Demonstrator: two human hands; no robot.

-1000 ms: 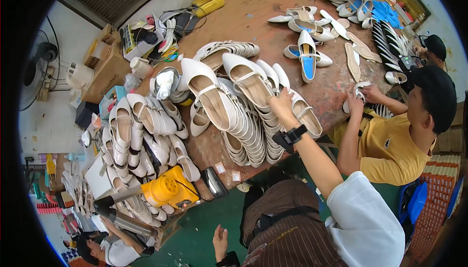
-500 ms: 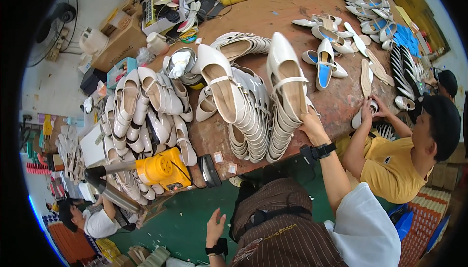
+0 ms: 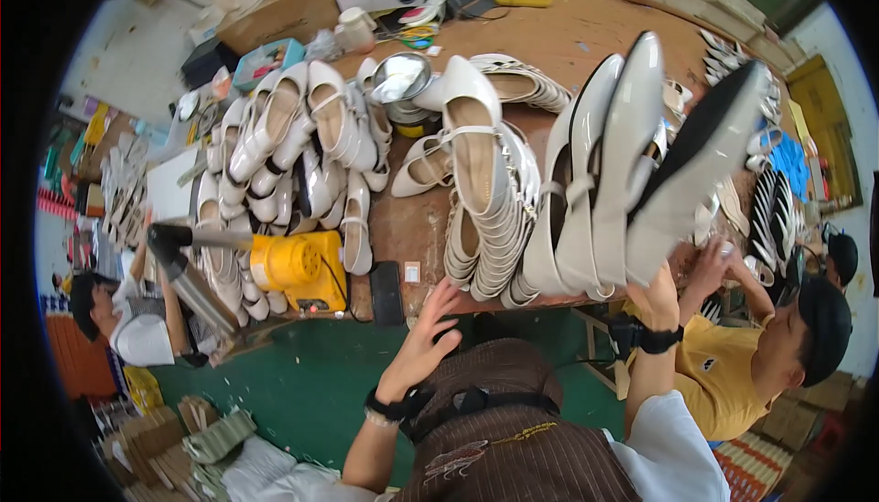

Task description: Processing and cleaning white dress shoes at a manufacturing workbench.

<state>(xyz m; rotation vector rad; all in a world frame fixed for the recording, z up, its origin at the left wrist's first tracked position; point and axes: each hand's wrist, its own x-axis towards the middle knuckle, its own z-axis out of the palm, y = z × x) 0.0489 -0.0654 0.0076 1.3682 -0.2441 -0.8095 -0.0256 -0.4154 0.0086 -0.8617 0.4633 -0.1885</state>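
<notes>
My right hand grips the heel end of a pale, glossy pointed strap shoe, at the right end of a stack. It is tilted, so its black sole shows. Similar shoes fan out to its left, toes upward. My left hand is empty, fingers apart, just in front of the table edge. Beyond it stands another nested stack of off-white strap shoes, with tan insoles. More such shoes lie heaped at the left.
A yellow machine with a grey pipe sits at the table's left edge, beside a dark flat object. A metal bowl stands behind. At the right a co-worker in a yellow shirt handles something; another person works far left.
The right-hand stack has spread apart and tipped rightward, exposing a black sole. My left hand has risen to near the table edge. The view has shifted.
</notes>
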